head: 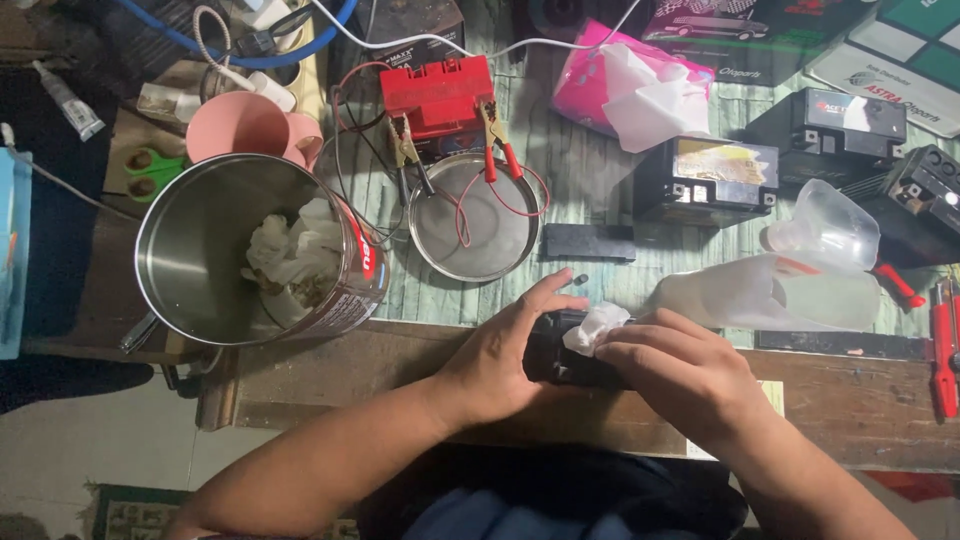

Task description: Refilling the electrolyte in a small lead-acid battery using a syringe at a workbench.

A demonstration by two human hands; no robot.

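Small black battery wiped with white tissue

Left hand grips the boxy, dark case; right hand fingers pinch the crumpled tissue on top (case mostly hidden).

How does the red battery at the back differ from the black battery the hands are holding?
The red battery has clamp leads clipped on; the black battery has none. The red battery sits untouched at the back; the black battery lies at the table edge between the left hand and right hand, under a white tissue. Both are boxy.
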